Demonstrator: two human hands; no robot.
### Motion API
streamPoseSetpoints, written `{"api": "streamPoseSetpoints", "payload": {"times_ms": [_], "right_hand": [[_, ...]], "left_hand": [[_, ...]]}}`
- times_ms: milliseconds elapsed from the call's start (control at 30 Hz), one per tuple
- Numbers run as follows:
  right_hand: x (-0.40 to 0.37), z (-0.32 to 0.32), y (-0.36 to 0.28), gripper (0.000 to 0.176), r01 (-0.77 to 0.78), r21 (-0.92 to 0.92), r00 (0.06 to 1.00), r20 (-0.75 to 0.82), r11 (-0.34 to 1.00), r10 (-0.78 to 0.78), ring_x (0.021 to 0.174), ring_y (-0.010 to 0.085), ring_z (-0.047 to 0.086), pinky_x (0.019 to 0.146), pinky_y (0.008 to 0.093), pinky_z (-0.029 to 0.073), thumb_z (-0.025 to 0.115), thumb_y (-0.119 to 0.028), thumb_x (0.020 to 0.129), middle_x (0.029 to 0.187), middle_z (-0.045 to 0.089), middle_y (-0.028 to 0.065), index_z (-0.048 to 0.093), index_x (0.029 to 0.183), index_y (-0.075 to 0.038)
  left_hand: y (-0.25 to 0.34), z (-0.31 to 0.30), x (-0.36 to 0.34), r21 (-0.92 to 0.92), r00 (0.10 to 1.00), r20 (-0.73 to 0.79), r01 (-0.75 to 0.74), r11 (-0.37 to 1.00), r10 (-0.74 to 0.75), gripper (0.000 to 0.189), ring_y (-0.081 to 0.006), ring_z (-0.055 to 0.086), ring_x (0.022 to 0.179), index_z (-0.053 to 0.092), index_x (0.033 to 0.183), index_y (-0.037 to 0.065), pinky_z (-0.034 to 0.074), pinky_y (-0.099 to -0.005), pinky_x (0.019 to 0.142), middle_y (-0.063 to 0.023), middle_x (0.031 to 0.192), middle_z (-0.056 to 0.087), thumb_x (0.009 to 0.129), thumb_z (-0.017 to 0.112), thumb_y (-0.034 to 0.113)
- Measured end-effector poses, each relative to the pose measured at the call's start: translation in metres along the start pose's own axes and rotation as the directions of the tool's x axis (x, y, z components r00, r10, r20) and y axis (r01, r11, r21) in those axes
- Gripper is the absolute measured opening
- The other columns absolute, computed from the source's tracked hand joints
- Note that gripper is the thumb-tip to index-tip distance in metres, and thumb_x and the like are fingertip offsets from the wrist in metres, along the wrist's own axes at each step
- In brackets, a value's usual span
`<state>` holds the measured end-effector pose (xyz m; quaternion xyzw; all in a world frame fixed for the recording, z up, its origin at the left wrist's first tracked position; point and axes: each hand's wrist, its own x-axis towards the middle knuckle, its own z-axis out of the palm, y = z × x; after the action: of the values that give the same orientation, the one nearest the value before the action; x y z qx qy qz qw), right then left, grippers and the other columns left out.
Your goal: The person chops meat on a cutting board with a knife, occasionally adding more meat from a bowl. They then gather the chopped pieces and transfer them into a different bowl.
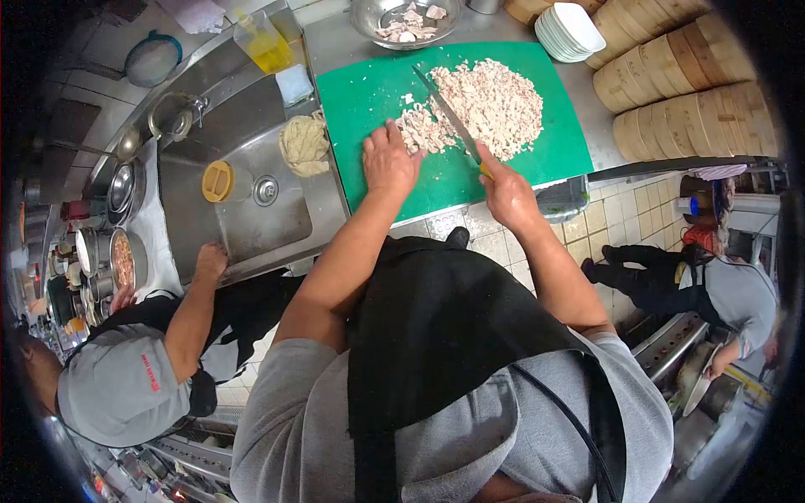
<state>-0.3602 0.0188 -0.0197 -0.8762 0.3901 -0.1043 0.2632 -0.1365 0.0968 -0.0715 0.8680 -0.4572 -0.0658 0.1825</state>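
Observation:
On the green cutting board [360, 92] lies a large heap of chopped pale meat [499, 96], with a smaller pile [423, 130] left of it. My right hand [510, 199] is closed round the yellow handle of a knife [453, 117]. Its long blade points away and to the left, between the two piles. My left hand [392, 163] rests at the near left edge of the smaller pile, thumb apart from the fingers, touching the bits. Behind the board stands a metal bowl [362, 18] with larger meat pieces [411, 32].
Left of the board is a sink [243, 155] with a yellow round item [218, 181]; a cloth [303, 145] lies on its edge. White dishes [572, 33] and bamboo steamers [692, 126] stand at right. One co-worker [126, 386] is at left, another [734, 289] at right.

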Motion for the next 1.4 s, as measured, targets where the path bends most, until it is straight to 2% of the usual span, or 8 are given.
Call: {"api": "streamPoseSetpoints", "payload": {"times_ms": [267, 400, 467, 667, 833, 1233, 1333, 1400], "right_hand": [[-0.008, 0.001, -0.002, 0.066, 0.035, 0.023, 0.999, 0.001, 0.999, -0.035, 0.094, 0.0475, 0.066, 0.084, 0.055, 0.053, 0.061, -0.012, 0.097, 0.102, 0.067, 0.0264, 0.041, 0.158, -0.026], [-0.01, -0.019, -0.035, 0.066, 0.084, 0.071, 0.996, -0.048, 0.994, -0.081, 0.091, 0.0467, 0.066, 0.083, 0.0536, 0.053, 0.061, -0.011, 0.097, 0.099, 0.067, 0.0233, 0.041, 0.158, -0.028], [-0.009, -0.009, -0.033, 0.066, 0.111, 0.062, 0.993, -0.055, 0.992, -0.108, 0.089, 0.0461, 0.066, 0.081, 0.0532, 0.054, 0.061, -0.011, 0.097, 0.097, 0.066, 0.0227, 0.041, 0.158, -0.029], [0.005, 0.01, -0.016, 0.066, 0.094, -0.087, 0.988, 0.131, 0.992, -0.082, 0.083, 0.0447, 0.066, 0.077, 0.0529, 0.054, 0.061, -0.013, 0.098, 0.093, 0.065, 0.0237, 0.04, 0.158, -0.029], [0.001, 0.012, -0.024, 0.068, 0.142, 0.031, 0.99, 0.007, 0.989, -0.142, 0.082, 0.0458, 0.067, 0.077, 0.0537, 0.054, 0.06, -0.014, 0.097, 0.095, 0.066, 0.0257, 0.038, 0.159, -0.03], [0.002, 0.01, -0.028, 0.066, 0.072, -0.084, 0.977, 0.205, 0.994, -0.053, 0.087, 0.0465, 0.067, 0.081, 0.0549, 0.054, 0.057, -0.014, 0.099, 0.094, 0.067, 0.0257, 0.037, 0.159, -0.031], [-0.001, 0.009, -0.029, 0.065, 0.069, -0.016, 0.996, 0.056, 0.997, -0.068, 0.087, 0.0449, 0.068, 0.081, 0.0542, 0.055, 0.057, -0.015, 0.099, 0.096, 0.068, 0.0252, 0.038, 0.159, -0.03], [0.002, 0.016, -0.021, 0.065, 0.042, -0.162, 0.977, 0.214, 0.986, -0.006, 0.087, 0.0437, 0.068, 0.08, 0.0536, 0.055, 0.057, -0.016, 0.099, 0.096, 0.068, 0.0246, 0.037, 0.159, -0.03]], "left_hand": [[-0.03, 0.013, 0.039, -0.401, 0.899, -0.204, -0.438, 0.805, 0.388, 0.061, -0.037, 0.06, 0.116, 0.063, 0.136, 0.003, 0.051, -0.0447, 0.099, -0.0204, 0.128, 0.061, 0.082, 0.084, 0.021], [-0.023, -0.003, 0.018, -0.27, 0.915, -0.345, -0.311, 0.911, 0.21, 0.049, -0.0362, 0.065, 0.109, 0.068, 0.125, 0.003, 0.055, -0.0438, 0.091, -0.0183, 0.121, 0.065, 0.083, 0.083, 0.021], [-0.026, 0.003, 0.012, -0.352, 0.986, -0.161, -0.105, 0.93, 0.05, 0.033, -0.037, 0.066, 0.102, 0.074, 0.107, 0.005, 0.055, -0.0456, 0.089, -0.0157, 0.109, 0.069, 0.079, 0.085, 0.02], [-0.027, 0.006, 0.018, -0.374, 0.971, -0.209, -0.187, 0.908, 0.113, 0.011, -0.0343, 0.069, 0.088, 0.077, 0.087, 0.009, 0.057, -0.0444, 0.08, -0.0116, 0.092, 0.071, 0.081, 0.082, 0.017], [-0.03, 0.01, 0.018, -0.356, 0.967, -0.223, -0.198, 0.913, 0.122, 0.007, -0.0335, 0.069, 0.086, 0.077, 0.085, 0.01, 0.057, -0.044, 0.077, -0.0106, 0.09, 0.071, 0.081, 0.081, 0.015], [-0.037, 0.01, 0.017, -0.337, 0.949, -0.261, -0.261, 0.905, 0.177, 0.01, -0.033, 0.07, 0.084, 0.078, 0.089, 0.008, 0.057, -0.0423, 0.076, -0.0122, 0.093, 0.072, 0.084, 0.079, 0.016], [-0.033, 0.011, 0.017, -0.344, 0.949, -0.26, -0.262, 0.902, 0.177, 0.008, -0.0338, 0.069, 0.085, 0.077, 0.087, 0.008, 0.056, -0.0437, 0.076, -0.012, 0.091, 0.072, 0.082, 0.08, 0.014], [-0.034, 0.009, 0.015, -0.36, 0.951, -0.262, -0.253, 0.898, 0.163, 0.007, -0.0347, 0.069, 0.086, 0.076, 0.084, 0.009, 0.056, -0.0453, 0.077, -0.0118, 0.089, 0.071, 0.08, 0.08, 0.012]]}}
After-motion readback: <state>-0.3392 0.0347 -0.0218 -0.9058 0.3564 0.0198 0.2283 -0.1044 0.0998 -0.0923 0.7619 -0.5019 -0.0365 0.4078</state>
